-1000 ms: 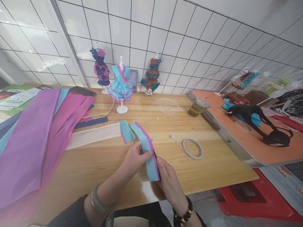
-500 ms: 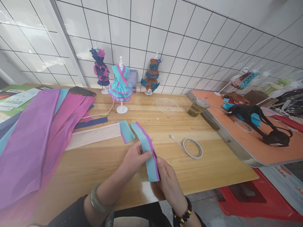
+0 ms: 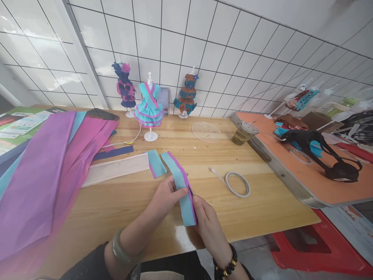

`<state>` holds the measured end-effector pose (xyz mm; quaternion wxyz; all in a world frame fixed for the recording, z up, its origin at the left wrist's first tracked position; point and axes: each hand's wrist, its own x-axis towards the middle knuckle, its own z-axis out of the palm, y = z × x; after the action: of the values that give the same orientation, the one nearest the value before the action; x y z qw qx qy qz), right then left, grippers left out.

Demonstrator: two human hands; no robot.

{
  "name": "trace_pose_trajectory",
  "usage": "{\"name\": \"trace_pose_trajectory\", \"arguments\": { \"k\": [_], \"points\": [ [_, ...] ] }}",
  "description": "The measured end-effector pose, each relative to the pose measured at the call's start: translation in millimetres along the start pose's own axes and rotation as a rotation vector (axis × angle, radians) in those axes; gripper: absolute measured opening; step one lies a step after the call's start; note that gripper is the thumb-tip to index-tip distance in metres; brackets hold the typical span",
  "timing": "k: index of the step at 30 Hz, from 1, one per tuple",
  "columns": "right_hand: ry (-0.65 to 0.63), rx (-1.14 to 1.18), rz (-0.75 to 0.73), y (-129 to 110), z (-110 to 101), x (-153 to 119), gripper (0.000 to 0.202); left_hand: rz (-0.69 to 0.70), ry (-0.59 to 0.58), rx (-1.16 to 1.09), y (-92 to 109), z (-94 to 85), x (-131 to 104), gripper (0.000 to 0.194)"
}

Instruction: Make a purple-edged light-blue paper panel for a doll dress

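Observation:
My left hand (image 3: 169,196) is closed on a long turquoise strip (image 3: 177,177) with a purple edge, its thumb lying on top. The strip slants toward me just above the table, and its material looks like thin paper or fabric. My right hand (image 3: 208,221) is closed at the purple edge, lower on the right side, with its thumb and fingertips pinching there. A thin dark sliver shows between the two thumbs; I cannot tell what it is. To the left lies a shorter turquoise piece (image 3: 157,163) with a purple border, touching a long white strip (image 3: 116,169).
A roll of narrow tape (image 3: 247,186) lies right of my hands. Purple and pink sheets (image 3: 37,171) cover the left. Small dress forms, including a turquoise-dressed one (image 3: 150,105), stand at the back wall. A lidded cup (image 3: 244,134) stands near an orange-topped table (image 3: 279,155).
The whole view has shifted very slightly. Both hands stay in almost the same place on the turquoise strip.

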<state>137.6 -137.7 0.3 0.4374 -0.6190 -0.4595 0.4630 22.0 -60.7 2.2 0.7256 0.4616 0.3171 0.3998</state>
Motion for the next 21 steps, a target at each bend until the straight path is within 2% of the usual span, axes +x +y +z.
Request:
{"name": "trace_pose_trajectory", "arguments": {
  "k": [6,21],
  "points": [
    [-0.011,-0.033,-0.009,-4.1,-0.5,-2.2,0.036,0.015,0.011,-0.047,5.2,-0.3,-1.2,0.018],
    [-0.002,0.069,0.058,-5.7,-0.5,-1.1,0.037,0.009,0.003,0.025,2.1,1.3,0.9,0.015]
  ]
}}
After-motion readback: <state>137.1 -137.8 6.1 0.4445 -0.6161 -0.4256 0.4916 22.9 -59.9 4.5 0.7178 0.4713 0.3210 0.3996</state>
